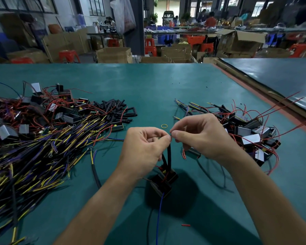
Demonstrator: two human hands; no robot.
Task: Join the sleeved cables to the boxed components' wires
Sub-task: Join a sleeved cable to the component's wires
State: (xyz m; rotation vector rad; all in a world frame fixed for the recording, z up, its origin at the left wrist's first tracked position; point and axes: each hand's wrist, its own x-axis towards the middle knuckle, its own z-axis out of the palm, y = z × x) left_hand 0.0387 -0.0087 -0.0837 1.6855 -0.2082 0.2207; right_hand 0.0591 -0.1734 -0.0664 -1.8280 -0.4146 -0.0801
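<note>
boxed component beneath left grip and right grip; both pinching sleeved cable top, fingertips touching.

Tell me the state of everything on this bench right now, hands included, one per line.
Left hand: pinching top end of the black sleeved cable.
Right hand: pinching the same spot.
Black boxed component: hanging beneath both hands.
Yellow rubber band: lying flat, untouched.
Short black sleeve tubes: heaped, untouched.
</note>
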